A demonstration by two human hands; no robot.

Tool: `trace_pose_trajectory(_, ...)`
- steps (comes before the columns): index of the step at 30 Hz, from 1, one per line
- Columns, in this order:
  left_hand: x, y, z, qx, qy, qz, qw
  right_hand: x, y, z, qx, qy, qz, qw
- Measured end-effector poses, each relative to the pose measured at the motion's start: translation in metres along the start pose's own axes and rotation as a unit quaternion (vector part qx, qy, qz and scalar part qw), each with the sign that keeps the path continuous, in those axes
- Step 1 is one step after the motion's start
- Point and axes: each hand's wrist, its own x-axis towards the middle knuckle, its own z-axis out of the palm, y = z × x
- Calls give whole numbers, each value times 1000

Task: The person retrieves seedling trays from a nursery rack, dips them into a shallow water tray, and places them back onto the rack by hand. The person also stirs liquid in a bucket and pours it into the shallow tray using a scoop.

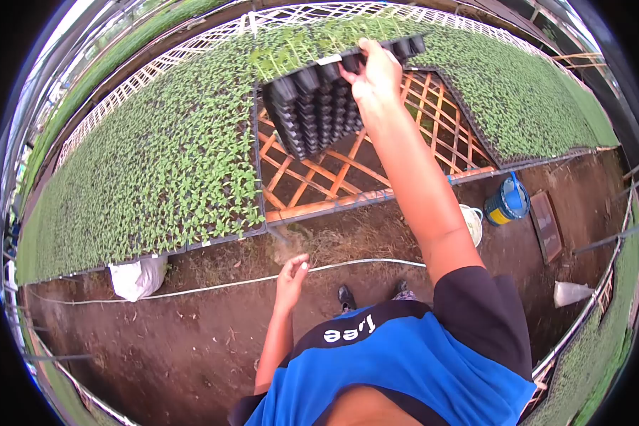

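Note:
My right hand (376,71) grips the near edge of a black plastic seedling tray (316,106), fingers closed over its rim. The tray is tipped up, so the rows of cells on its underside face me. Green seedlings (291,57) stand along its far side. Below the tray lies a bare stretch of the wooden lattice bench (341,174). My left hand (290,280) hangs low over the soil path, away from the tray, with its fingers curled in toward the thumb and nothing visible in them.
Seedling trays cover the bench at left (170,163) and right (518,106). A thin hose (227,287) crosses the dirt floor. A white sack (138,277) sits under the bench. Blue bucket (508,202), pale bucket (472,224) and a framed board (547,224) stand at right.

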Motion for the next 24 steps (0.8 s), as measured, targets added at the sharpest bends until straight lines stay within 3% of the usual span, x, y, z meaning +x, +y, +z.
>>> trace_pose_trajectory(3, 33, 14, 15, -42, -54, -36, 997, 3, -20, 16, 7, -9, -17, 1000)
trace_pose_trajectory(6, 80, 19, 41, -185, -78, -95, 975, 16, -43, 22, -24, -42, -47, 998)
trace_pose_trajectory(7, 96, 16, 52, -242, -81, -112, 960, 24, -49, 24, 8, -39, -7, 999)
trace_pose_trajectory(13, 158, -10, 148, -487, -90, -205, 844, -17, -173, 16, 16, -126, 2, 992)
trace_pose_trajectory(17, 145, -18, 219, -635, -159, -195, 730, -61, -282, -34, -56, -106, -27, 992)
trace_pose_trajectory(19, 136, -35, 248, -706, -282, -143, 633, -84, -329, -71, 5, -118, -25, 993)
trace_pose_trajectory(20, 127, -44, 262, -730, -246, -177, 612, -97, -352, -93, -17, -102, -36, 994)
trace_pose_trajectory(21, 113, -51, 276, -738, -270, -222, 577, -112, -376, -113, -39, -87, -45, 994)
trace_pose_trajectory(22, 116, -83, 288, -695, -290, -170, 636, -125, -398, -134, -9, -91, -38, 995)
trace_pose_trajectory(23, 121, -111, 304, -647, -308, -114, 688, -127, -428, -177, 24, -180, -10, 983)
trace_pose_trajectory(24, 112, -118, 320, -601, -315, -85, 729, -168, -438, -180, -49, -119, -36, 991)
